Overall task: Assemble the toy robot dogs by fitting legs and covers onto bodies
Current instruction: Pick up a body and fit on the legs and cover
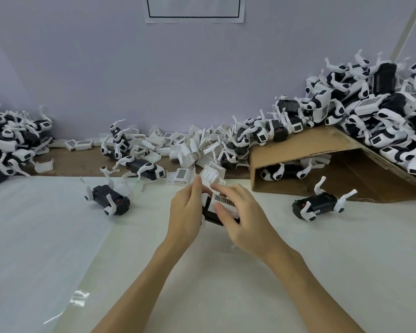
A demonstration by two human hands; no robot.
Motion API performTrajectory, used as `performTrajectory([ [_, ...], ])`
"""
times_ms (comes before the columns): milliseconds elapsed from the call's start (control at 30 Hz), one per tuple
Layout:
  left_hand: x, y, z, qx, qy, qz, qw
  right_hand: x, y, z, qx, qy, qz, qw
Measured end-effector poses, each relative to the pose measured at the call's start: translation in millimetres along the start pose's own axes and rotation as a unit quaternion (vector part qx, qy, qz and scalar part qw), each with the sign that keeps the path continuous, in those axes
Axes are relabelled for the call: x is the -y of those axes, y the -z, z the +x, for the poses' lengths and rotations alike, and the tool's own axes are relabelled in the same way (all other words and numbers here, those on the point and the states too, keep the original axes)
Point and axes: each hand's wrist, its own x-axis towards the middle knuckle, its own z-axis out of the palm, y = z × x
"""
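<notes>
Near the surface's (pixel 298 260) far edge, the left hand (pixel 186 210) and right hand (pixel 244 219) each keep a clamped grip on a black dog body (pixel 211 216) under its white cover (pixel 222 204).

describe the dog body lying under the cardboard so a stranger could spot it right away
Find the tilted cardboard sheet at the right, which props up a heap of toy dogs. In the dark gap beneath it lies one black toy dog on its side, the only one under the cardboard.
</notes>
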Motion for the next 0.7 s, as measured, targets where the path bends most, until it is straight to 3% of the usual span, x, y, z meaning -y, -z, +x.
performTrajectory([
  [267, 3, 3, 3, -0.033, 0.043, -0.002, 0.999, 1, -4, -1, 0.024, 0.102, -0.201, 0.974],
  [700, 1, 4, 3, -0.044, 0.053, -0.019, 0.997, 12, -18, -2, -0.008, 0.086, -0.27, 0.959],
])
